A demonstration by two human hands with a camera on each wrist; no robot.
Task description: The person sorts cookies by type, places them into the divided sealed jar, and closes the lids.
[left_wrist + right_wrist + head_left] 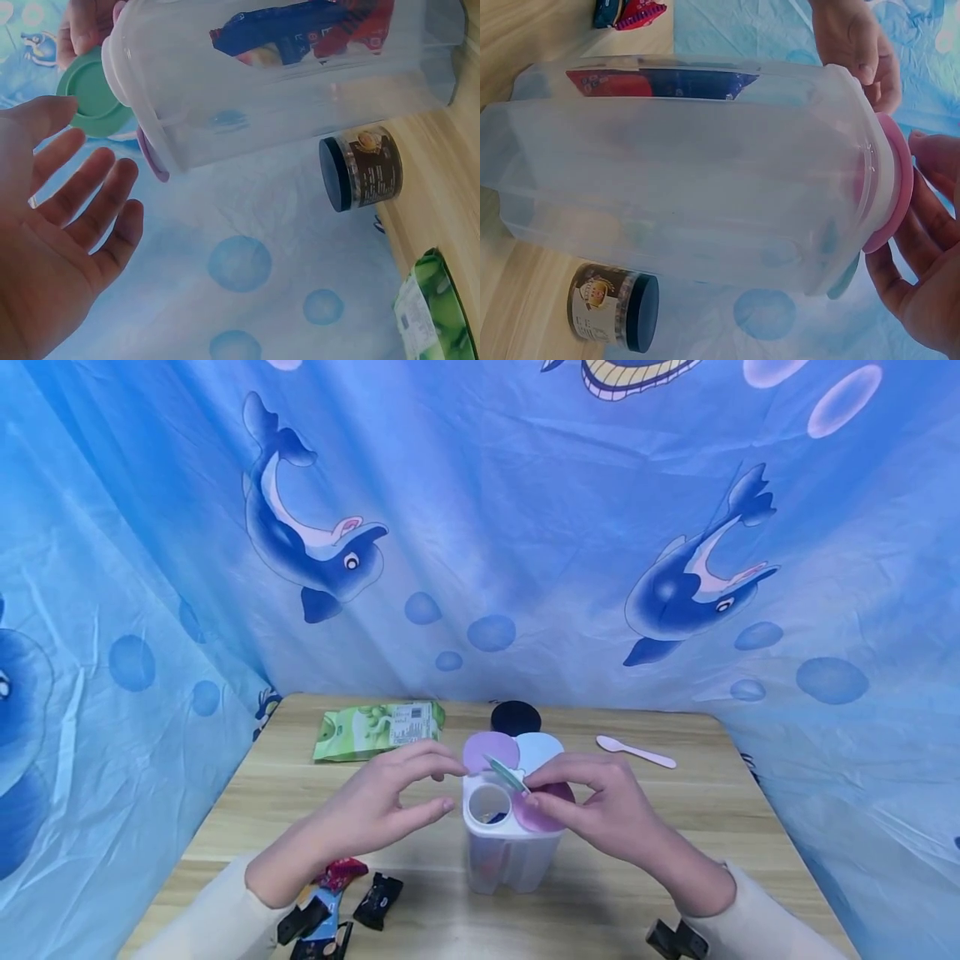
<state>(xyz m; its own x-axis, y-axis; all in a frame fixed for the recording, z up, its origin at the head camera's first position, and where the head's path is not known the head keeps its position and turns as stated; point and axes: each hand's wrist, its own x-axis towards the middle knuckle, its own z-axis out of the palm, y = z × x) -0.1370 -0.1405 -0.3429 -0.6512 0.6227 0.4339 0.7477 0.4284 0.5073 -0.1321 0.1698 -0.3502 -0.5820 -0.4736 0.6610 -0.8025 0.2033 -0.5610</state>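
Here, right fingers [572, 768] pinch green lid [94, 94]; left fingers [111, 193] loosely spread near container [487, 860].

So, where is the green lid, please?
In the head view's lower centre, the right hand holds the green lid above the container, beside its open mouth.

extends both forearms [225, 910], angled inward; holds left hand [378, 802] relaxed with fingers [106, 201] apart; pinches with thumb [558, 810] and fingers of right hand [603, 797].
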